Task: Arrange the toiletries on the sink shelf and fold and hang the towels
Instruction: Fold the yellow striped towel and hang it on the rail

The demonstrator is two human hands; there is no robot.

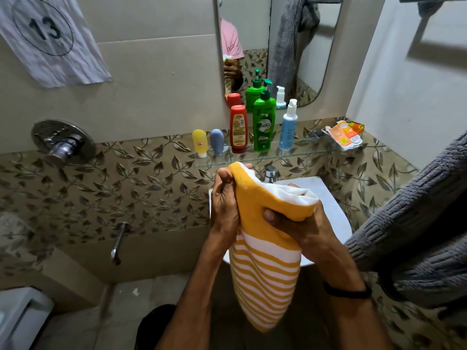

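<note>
Clenching the striped towel (265,269), both hands (left hand (223,205), right hand (298,223)) grip fully closed.

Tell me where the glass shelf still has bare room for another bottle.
Free: the glass shelf between the blue-and-white pump bottle and the soap packet. Crowded: the left end, where the yellow tube, grey tube, red bottle and green pump bottle stand close together.

Five bottles (262,127) stand in a row on the glass shelf (316,154) below the mirror (290,46), a soap packet (345,133) at its right end. Before the shelf, over the sink (333,210), the left hand (223,205) and right hand (298,223) grip a towel (265,269) that hangs down between them. Another towel (414,223) hangs to the right.
</note>
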